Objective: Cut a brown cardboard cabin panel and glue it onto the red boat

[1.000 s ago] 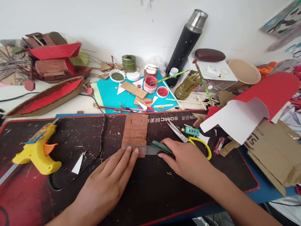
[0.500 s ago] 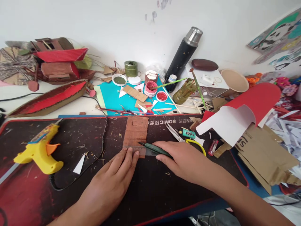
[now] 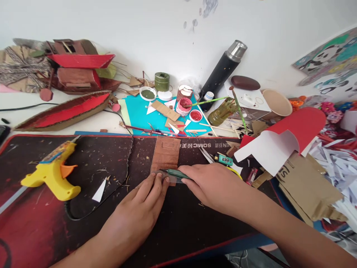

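A brown-painted piece of cardboard (image 3: 166, 154) lies on the dark mat, a small rectangle marked or cut near its far end. Across its near part lies a clear ruler (image 3: 172, 179). My left hand (image 3: 139, 208) rests over it with fingers stretched flat, fingertips pressing ruler and cardboard down. In my right hand (image 3: 212, 184) is a slim green craft knife (image 3: 175, 173), gripped between thumb and fingers. Its dark tip points left and meets the cardboard by the ruler's far edge, just beyond my left fingertips.
A yellow glue gun (image 3: 54, 173) lies on the left with its cord. Scissors (image 3: 206, 154) and a teal lighter (image 3: 224, 159) lie beside my right hand. Behind are paint pots (image 3: 184, 106), a thermos (image 3: 223, 69) and cardboard boats (image 3: 64, 113). Red-and-white curved card (image 3: 290, 137) sits right.
The knife tip has moved left across the cardboard along the ruler, my right hand with it. My left hand keeps its place on the ruler. The whole view has shifted slightly.
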Available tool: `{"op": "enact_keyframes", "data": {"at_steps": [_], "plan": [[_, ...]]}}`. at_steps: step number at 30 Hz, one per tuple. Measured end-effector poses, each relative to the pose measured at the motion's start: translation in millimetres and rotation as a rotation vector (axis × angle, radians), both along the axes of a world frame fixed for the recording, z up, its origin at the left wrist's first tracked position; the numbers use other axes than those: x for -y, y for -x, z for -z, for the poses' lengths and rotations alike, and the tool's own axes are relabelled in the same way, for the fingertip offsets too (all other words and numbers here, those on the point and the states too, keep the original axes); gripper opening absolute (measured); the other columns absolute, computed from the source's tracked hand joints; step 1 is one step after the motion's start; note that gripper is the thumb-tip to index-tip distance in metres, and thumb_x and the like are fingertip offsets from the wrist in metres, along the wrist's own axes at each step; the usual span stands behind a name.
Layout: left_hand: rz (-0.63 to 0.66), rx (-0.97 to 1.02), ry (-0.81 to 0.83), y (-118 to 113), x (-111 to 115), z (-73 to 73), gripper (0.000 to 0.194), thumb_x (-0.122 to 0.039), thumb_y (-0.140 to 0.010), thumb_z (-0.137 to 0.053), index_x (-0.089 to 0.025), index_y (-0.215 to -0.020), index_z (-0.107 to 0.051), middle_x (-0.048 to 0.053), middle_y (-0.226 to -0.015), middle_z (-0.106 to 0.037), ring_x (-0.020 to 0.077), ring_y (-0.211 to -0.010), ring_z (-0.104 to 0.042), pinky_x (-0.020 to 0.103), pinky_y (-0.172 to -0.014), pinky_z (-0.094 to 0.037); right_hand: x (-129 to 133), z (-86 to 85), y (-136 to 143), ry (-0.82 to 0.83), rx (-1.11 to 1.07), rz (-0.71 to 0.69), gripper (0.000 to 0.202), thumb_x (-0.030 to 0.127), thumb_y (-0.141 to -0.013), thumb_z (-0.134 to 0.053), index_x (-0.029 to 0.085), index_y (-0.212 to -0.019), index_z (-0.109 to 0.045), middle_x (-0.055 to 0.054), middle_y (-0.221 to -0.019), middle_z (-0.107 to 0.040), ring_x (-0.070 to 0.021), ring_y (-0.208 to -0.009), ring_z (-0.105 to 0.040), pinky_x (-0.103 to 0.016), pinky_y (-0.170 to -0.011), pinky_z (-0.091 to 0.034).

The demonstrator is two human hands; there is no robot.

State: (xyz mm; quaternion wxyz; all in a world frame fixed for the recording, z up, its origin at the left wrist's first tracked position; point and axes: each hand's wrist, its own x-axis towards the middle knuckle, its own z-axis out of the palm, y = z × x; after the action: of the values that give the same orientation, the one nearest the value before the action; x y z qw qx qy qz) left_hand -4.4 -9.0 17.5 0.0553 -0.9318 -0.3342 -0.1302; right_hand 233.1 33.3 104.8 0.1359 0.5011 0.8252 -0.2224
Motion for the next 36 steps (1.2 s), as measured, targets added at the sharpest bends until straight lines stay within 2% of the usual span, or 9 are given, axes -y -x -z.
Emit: {"op": "enact_keyframes", "data": {"at_steps": [12,21,24,27,31,36], "plan": [[0.010,0.012,0.002,-1,0,-0.7,0.054,-0.005,-0.090,-0.041,-0.008,-0.137,-0.069,0.012,-0.138,-0.072,0.0271,-0.129,-0.061,0.036,-0.100,-0.056,-2,0.0,4,0.001,0.080,-0.066,0.017,0.029,-0.108,-0.050,0.021,-0.114,-0.064,-0.006,-0.098,-0.078,-0.0259,-0.080,-0.074,-0.033,-0.059,-0.035],[0.026,-0.002,-0.010,1,-1,-0.5,0.055,-0.003,-0.088,-0.043,-0.006,-0.137,-0.068,0.013,-0.136,-0.072,0.0285,-0.128,-0.061,0.037,-0.098,-0.057,-2,-1.1,9,-0.061,0.159,-0.118,0.016,0.024,-0.106,-0.051,0.021,-0.116,-0.064,-0.004,-0.088,-0.074,-0.0239,-0.069,-0.072,-0.033,-0.055,-0.035],[0.016,-0.011,-0.010,0,-2,0.4,0.057,-0.002,-0.086,-0.043,-0.007,-0.137,-0.068,0.013,-0.134,-0.073,0.0281,-0.126,-0.062,0.036,-0.096,-0.058,-4,-2.4,12,-0.089,0.178,-0.161,0.017,0.018,-0.101,-0.054,0.021,-0.115,-0.063,-0.004,-0.083,-0.072,-0.0237,-0.066,-0.072,-0.032,-0.054,-0.038],[0.013,-0.008,-0.004,0,-2,1.3,0.057,-0.003,-0.085,-0.044,-0.007,-0.136,-0.068,0.012,-0.132,-0.073,0.0273,-0.125,-0.063,0.035,-0.093,-0.058,-8,-6.8,15,-0.048,0.199,-0.198,0.019,0.015,-0.096,-0.057,0.020,-0.114,-0.062,-0.005,-0.084,-0.071,-0.0243,-0.070,-0.073,-0.032,-0.058,-0.045],[0.012,0.012,0.000,0,-2,2.9,0.055,-0.004,-0.085,-0.045,-0.006,-0.134,-0.070,0.013,-0.131,-0.073,0.0285,-0.126,-0.062,0.036,-0.093,-0.058,-16,-14.2,20,0.022,0.223,-0.217,0.019,0.017,-0.097,-0.058,0.019,-0.116,-0.061,-0.007,-0.085,-0.073,-0.0259,-0.076,-0.075,-0.033,-0.065,-0.052],[0.021,0.020,-0.001,0,-2,3.9,0.056,-0.002,-0.084,-0.044,-0.006,-0.134,-0.069,0.014,-0.131,-0.073,0.0285,-0.124,-0.063,0.035,-0.090,-0.058,-25,-18.7,31,0.075,0.252,-0.231,0.017,0.016,-0.095,-0.060,0.017,-0.112,-0.064,-0.008,-0.082,-0.073,-0.0278,-0.075,-0.076,-0.033,-0.061,-0.053]]}}
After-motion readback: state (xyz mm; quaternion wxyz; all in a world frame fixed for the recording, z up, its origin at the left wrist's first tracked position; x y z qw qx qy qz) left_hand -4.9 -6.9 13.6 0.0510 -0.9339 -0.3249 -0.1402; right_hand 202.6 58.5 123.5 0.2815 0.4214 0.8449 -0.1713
